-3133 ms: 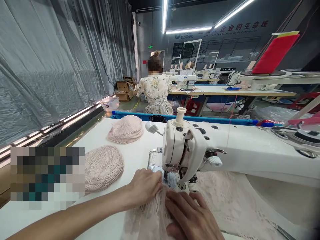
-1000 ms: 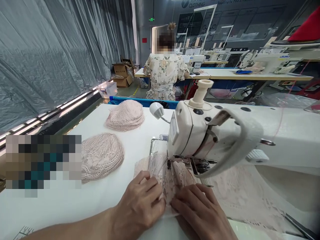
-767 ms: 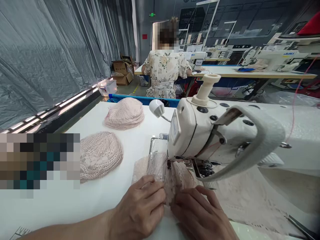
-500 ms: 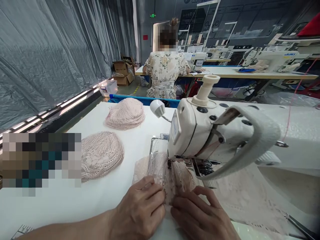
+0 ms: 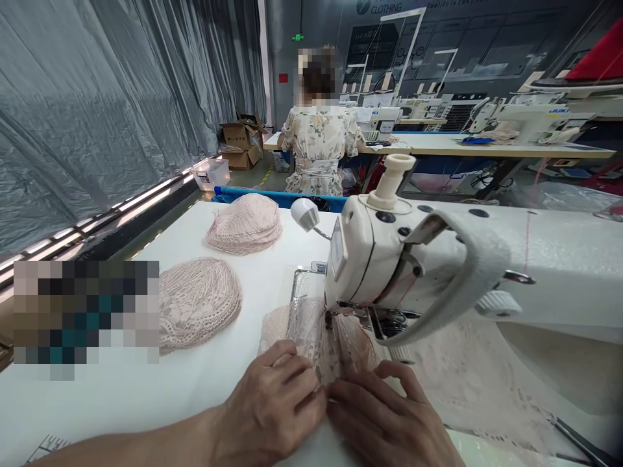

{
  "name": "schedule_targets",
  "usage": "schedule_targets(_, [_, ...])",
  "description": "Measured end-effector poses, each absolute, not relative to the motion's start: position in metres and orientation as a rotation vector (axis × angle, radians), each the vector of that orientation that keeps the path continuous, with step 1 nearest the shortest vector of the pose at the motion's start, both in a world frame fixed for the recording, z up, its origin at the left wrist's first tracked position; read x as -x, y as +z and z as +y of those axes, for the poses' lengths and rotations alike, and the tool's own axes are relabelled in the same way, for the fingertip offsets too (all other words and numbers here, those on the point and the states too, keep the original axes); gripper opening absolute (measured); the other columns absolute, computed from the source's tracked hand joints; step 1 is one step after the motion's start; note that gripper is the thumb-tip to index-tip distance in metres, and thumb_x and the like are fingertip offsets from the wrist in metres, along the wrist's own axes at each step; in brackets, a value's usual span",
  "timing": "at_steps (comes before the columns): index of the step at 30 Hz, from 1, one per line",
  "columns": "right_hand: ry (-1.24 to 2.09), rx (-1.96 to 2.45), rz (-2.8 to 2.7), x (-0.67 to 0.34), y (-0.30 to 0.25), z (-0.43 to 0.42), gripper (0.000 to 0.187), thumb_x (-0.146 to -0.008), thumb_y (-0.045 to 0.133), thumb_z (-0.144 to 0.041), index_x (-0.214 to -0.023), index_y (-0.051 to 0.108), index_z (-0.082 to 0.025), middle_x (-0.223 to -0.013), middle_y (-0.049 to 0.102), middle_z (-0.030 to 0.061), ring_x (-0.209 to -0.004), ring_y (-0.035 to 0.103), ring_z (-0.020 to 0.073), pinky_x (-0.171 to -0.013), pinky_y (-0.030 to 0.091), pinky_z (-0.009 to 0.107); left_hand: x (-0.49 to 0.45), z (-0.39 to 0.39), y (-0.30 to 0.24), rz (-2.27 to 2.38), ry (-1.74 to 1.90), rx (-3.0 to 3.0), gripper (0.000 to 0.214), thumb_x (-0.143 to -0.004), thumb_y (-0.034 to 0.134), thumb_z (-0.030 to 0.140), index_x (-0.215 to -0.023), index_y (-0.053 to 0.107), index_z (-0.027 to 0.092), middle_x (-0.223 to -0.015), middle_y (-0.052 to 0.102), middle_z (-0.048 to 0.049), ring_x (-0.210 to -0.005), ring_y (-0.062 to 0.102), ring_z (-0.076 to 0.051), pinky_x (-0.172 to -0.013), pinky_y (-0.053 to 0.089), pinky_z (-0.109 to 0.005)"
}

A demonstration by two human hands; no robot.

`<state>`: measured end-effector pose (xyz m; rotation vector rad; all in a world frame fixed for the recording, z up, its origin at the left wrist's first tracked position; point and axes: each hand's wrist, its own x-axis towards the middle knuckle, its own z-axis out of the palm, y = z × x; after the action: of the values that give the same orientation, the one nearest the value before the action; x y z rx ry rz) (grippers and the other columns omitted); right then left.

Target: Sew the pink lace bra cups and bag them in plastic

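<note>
Sheer pale pink lace fabric (image 5: 306, 327) lies gathered under the needle area of a white sewing machine (image 5: 357, 259). My left hand (image 5: 277, 405) is closed on the near edge of the lace, fingers curled. Right beside it, my right hand (image 5: 389, 415) pinches the same edge, its fingers bent and pressed together. The two hands' fingertips meet just in front of the presser foot, hiding the bit of lace between them. A clear guide plate with a metal frame (image 5: 294, 282) sits left of the needle.
Two stacks of lace pieces, one farther back (image 5: 246, 224) and one nearer (image 5: 200, 301), rest on the white table (image 5: 121, 402). More lace (image 5: 472, 383) spreads at right beside a dark metal tool (image 5: 584, 441). A person (image 5: 318, 143) sits ahead at another table.
My hands have come closer together, so their fingertips now meet at the lace edge. The view has shifted slightly, and the seated person's head has turned or moved a little left.
</note>
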<state>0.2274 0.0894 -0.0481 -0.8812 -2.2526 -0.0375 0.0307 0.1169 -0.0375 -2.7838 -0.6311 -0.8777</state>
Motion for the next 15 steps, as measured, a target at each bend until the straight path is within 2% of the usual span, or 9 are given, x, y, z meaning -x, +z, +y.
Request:
schedule_targets(4, [-0.077, 0.905, -2.229, -0.225, -0.047, 0.09, 0.04, -0.101, 0.031, -0.015, -0.082, 0.065, -0.023, -0.076, 0.07, -0.003, -0.073, 0.063, 0.0109, -0.081, 0.033, 0.032, -0.032, 0.118, -0.04, -0.645, -0.927, 2.734, 0.023, -0.087, 0.051, 0.003, -0.068, 0.061, 0.012, -0.065, 0.055, 0.0009, -0.071, 0.057, -0.012, -0.076, 0.046, -0.031])
schedule_targets(6, [-0.115, 0.897, -2.215, -0.224, -0.048, 0.092, 0.037, -0.102, 0.033, -0.021, -0.081, 0.065, -0.023, -0.073, 0.069, -0.0036, -0.073, 0.063, 0.0113, -0.081, 0.033, 0.032, -0.032, 0.118, -0.041, -0.647, -0.939, 2.717, 0.024, -0.087, 0.05, 0.003, -0.067, 0.06, 0.013, -0.064, 0.054, 0.0011, -0.07, 0.056, -0.012, -0.077, 0.045, -0.031])
schedule_targets(9, [-0.163, 0.881, -2.201, -0.227, -0.053, 0.096, 0.04, -0.102, 0.032, -0.038, -0.085, 0.065, -0.022, -0.077, 0.07, -0.0013, -0.078, 0.064, 0.0139, -0.083, 0.032, 0.034, -0.033, 0.12, -0.041, -0.658, -0.939, 2.691, 0.025, -0.088, 0.047, 0.005, -0.068, 0.06, 0.015, -0.063, 0.053, 0.0015, -0.065, 0.053, -0.011, -0.076, 0.045, -0.031])
schedule_targets(12, [-0.269, 0.876, -2.186, -0.234, -0.061, 0.103, 0.046, -0.101, 0.029, -0.045, -0.085, 0.064, -0.02, -0.084, 0.071, 0.0023, -0.077, 0.064, 0.0163, -0.083, 0.031, 0.036, -0.033, 0.122, -0.037, -0.667, -0.923, 2.695, 0.029, -0.093, 0.041, 0.008, -0.072, 0.06, 0.016, -0.066, 0.054, 0.0008, -0.062, 0.052, -0.011, -0.076, 0.044, -0.032])
schedule_targets(15, [-0.325, 0.976, -2.235, -0.241, -0.066, 0.111, 0.046, -0.097, 0.035, -0.054, -0.092, 0.066, -0.02, -0.093, 0.072, 0.0059, -0.079, 0.064, 0.0196, -0.084, 0.03, 0.039, -0.035, 0.127, -0.033, -0.679, -0.868, 2.722, 0.029, -0.095, 0.038, 0.012, -0.077, 0.061, 0.015, -0.069, 0.055, -0.0007, -0.064, 0.054, -0.013, -0.077, 0.044, -0.033])
